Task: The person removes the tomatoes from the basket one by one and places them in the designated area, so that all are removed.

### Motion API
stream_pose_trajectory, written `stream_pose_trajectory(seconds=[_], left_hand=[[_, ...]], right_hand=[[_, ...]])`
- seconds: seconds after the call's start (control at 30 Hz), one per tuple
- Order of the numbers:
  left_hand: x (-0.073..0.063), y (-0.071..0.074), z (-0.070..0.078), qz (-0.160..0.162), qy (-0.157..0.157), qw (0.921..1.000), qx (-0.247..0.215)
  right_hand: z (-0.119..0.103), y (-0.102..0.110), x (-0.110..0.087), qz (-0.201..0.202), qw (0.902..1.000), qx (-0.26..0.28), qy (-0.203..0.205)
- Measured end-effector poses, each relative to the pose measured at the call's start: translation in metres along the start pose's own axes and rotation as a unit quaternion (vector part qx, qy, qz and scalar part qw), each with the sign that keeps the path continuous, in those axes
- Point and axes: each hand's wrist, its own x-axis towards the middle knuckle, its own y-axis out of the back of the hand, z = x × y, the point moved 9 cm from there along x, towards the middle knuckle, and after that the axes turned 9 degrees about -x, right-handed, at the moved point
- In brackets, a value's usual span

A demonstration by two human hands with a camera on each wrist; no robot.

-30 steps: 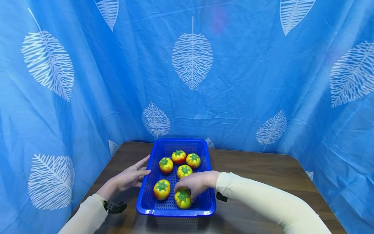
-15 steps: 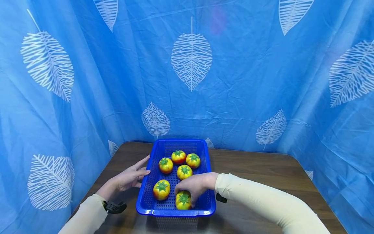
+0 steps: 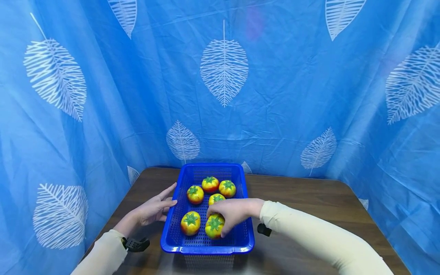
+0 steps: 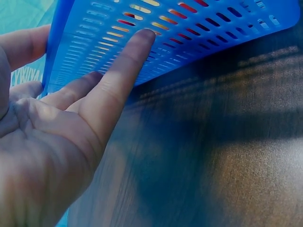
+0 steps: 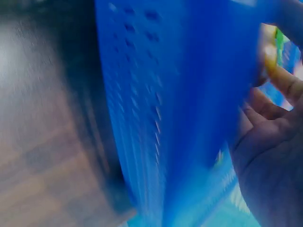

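Note:
A blue plastic basket [image 3: 237, 249] holds several yellow-red tomatoes with green star-shaped tops. Inside its near right part, my right hand [image 3: 233, 212] grips one tomato [image 3: 214, 226], thumb on its right side and fingers over its far side. Just behind that hand another tomato [image 3: 216, 198] is partly covered. To its left sits a separate tomato [image 3: 190, 223]. My left hand [image 3: 152, 209] rests against the basket's left side with its fingers extended. In the left wrist view, a straight finger [image 4: 118, 80] touches the slotted wall. The right wrist view is blurred; the gripped tomato [image 5: 270, 54] shows only partly.
Three more tomatoes, among them a redder one [image 3: 210, 184], lie in the far half of the basket. The basket stands on a brown wooden table [image 3: 299, 194]. A blue curtain with white leaf prints [image 3: 225, 72] hangs behind and at both sides.
My right hand has risen slightly with the tomato in its grip, now covering more of the one behind. The left hand keeps its place at the basket's side.

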Motion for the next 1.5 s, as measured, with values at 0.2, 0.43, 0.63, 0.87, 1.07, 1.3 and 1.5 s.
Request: stream_pose_trajectory(seconds=[0.2, 0.43, 0.63, 0.87, 1.07, 1.3, 1.5], left_hand=[[0.0, 0.0, 0.002, 0.009, -0.004, 0.9999, 0.007], [0.001, -0.002, 0.002, 0.007, -0.004, 0.9999, 0.007], [0.0, -0.001, 0.004, 0.012, -0.006, 0.9998, 0.013], [-0.001, 0.0, 0.003, 0.012, -0.014, 0.9996, 0.02], [-0.002, -0.001, 0.003, 0.0, -0.019, 0.9997, 0.015], [0.0, -0.002, 0.002, -0.004, -0.017, 0.9997, 0.014], [0.001, -0.003, 0.003, -0.004, -0.014, 0.9998, 0.015]], right_hand=[[0.029, 0.042, -0.03, 0.085, 0.9925, 0.075, -0.048], [0.073, 0.068, -0.08, 0.17, 0.9672, 0.16, -0.1], [0.113, 0.071, -0.122, 0.224, 0.9426, 0.184, -0.165], [0.153, 0.05, -0.154, 0.24, 0.9238, 0.199, -0.222], [0.177, 0.026, -0.169, 0.245, 0.9147, 0.201, -0.25], [0.198, -0.006, -0.176, 0.257, 0.8991, 0.221, -0.277], [0.208, -0.024, -0.177, 0.278, 0.8895, 0.223, -0.286]])
